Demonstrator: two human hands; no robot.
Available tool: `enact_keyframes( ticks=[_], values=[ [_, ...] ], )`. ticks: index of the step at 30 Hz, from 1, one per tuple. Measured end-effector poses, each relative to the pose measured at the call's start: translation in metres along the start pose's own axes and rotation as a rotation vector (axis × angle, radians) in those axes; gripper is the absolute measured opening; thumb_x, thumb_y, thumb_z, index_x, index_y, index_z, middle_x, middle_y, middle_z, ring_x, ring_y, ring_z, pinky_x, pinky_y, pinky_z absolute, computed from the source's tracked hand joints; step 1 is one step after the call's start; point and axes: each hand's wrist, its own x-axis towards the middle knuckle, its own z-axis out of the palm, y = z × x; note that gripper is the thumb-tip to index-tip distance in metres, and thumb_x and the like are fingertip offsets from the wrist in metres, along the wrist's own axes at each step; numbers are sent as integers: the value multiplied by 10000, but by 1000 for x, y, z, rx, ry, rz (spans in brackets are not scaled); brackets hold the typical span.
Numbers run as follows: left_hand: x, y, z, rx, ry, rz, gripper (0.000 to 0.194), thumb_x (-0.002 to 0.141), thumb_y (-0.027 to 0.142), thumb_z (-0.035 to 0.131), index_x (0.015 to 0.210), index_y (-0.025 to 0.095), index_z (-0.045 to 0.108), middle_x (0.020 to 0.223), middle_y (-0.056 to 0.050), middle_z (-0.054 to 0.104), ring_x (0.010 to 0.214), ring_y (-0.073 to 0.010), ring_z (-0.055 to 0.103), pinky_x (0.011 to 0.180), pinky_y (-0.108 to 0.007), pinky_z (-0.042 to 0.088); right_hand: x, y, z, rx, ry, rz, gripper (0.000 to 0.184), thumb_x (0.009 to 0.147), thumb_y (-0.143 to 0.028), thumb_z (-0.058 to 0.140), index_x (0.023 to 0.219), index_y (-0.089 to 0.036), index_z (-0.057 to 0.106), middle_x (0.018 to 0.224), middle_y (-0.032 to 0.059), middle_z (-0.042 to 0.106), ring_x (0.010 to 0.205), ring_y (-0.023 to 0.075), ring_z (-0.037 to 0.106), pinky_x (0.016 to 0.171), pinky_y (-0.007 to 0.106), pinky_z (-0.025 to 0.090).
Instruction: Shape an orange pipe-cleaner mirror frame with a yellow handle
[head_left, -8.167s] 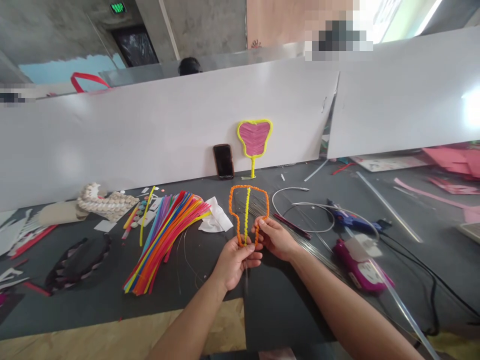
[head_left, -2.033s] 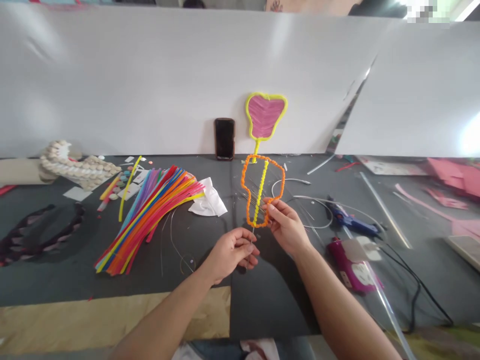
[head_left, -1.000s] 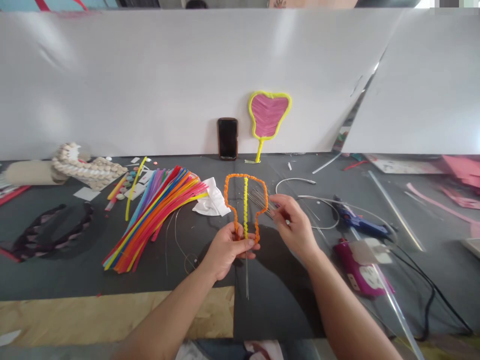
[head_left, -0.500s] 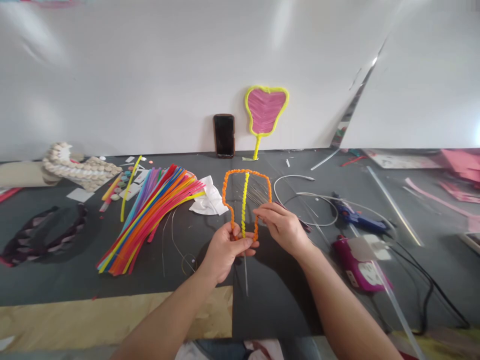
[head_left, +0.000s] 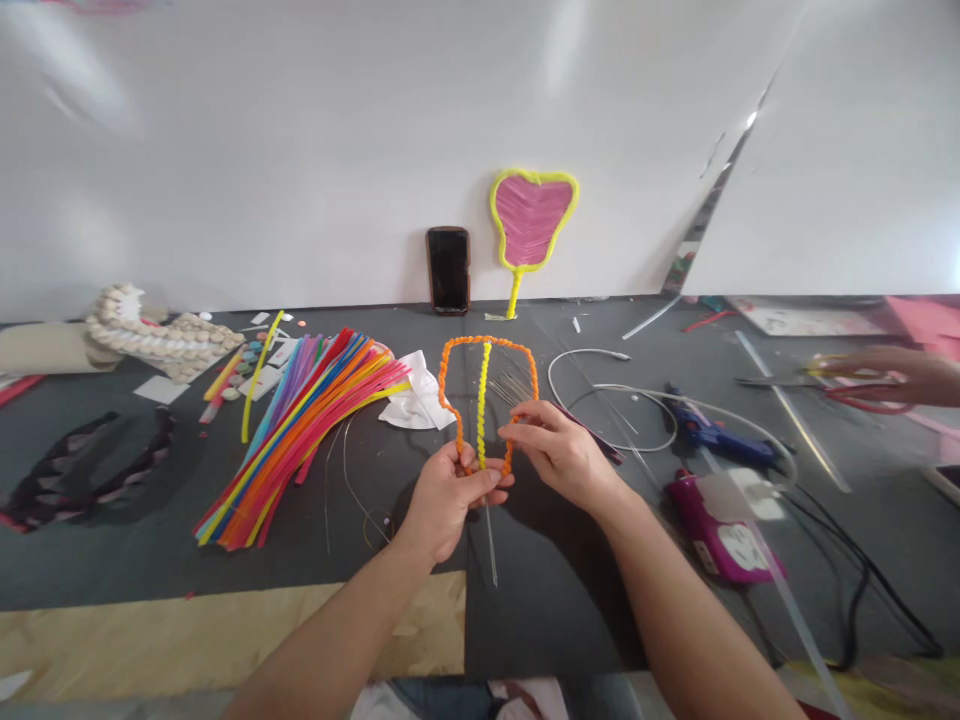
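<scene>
Two hands are shown in the head view, both engaged on one orange frame point(head_left: 442, 375), twisted, bulb-shaped in outline and held upright above the middle of the table point(head_left: 570, 610). Left hand point(head_left: 448, 502): closed on the base of the frame, which is pinched between thumb and fingers. Right hand point(head_left: 562, 450): fingertips drawn together on the narrowed right side of the same frame. Yellow twisted stem point(head_left: 484, 400): set upright inside the frame, its foot gripped by the left hand; thin wire ends point(head_left: 491, 545) are left projecting below. Pipe cleaners point(head_left: 300, 440), many colours: laid in a fanned bundle left of the hands, with a white tissue point(head_left: 412, 400) beside their upper ends. Phone point(head_left: 448, 270) and pink fan point(head_left: 534, 220) with yellow edging: stood upright at the back, near the white partition point(head_left: 300, 150). Loose wires point(head_left: 517, 388): spread behind the frame. Blue glue gun point(head_left: 712, 440) and purple box point(head_left: 724, 530): placed to the right. Scissors point(head_left: 862, 385), red-handled: held at the far right by another person's hand point(head_left: 922, 377). Dark braided band point(head_left: 90, 490): laid at the far left.
</scene>
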Motion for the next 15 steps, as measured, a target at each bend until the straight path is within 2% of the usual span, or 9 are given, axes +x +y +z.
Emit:
enact_keyframes(
  ticks=[7,10,13,15],
  values=[
    [0,0,0,-15,1,26,454,605,168,770,722,194,332,779,-20,681,721,-183,692,596,-234,533,1,0,0,24,32,2,250,895,-159,441,959,-256,663,1029,71,571,868,147,599,710,264,513],
    [1,0,-1,-1,-21,-3,428,610,175,776,755,186,373,797,-24,680,735,-185,692,614,-246,543,1,-2,2,68,37,40,290,893,-154,428,1054,-277,636,1124,75,552,944,165,590,777,301,514],
    [2,1,-2,-8,-20,21,410,627,187,775,803,185,404,846,-26,679,764,-179,690,635,-252,550,2,-6,6,228,159,203,330,871,-195,469,1180,-280,548,1236,87,499,956,178,585,785,338,521],
    [2,1,-2,-24,-16,46,416,633,195,774,808,189,397,874,-25,677,785,-179,688,643,-254,551,3,-10,9,414,298,408,287,862,-272,502,1146,-249,537,1121,83,558,825,159,596,688,317,531]
  ],
)
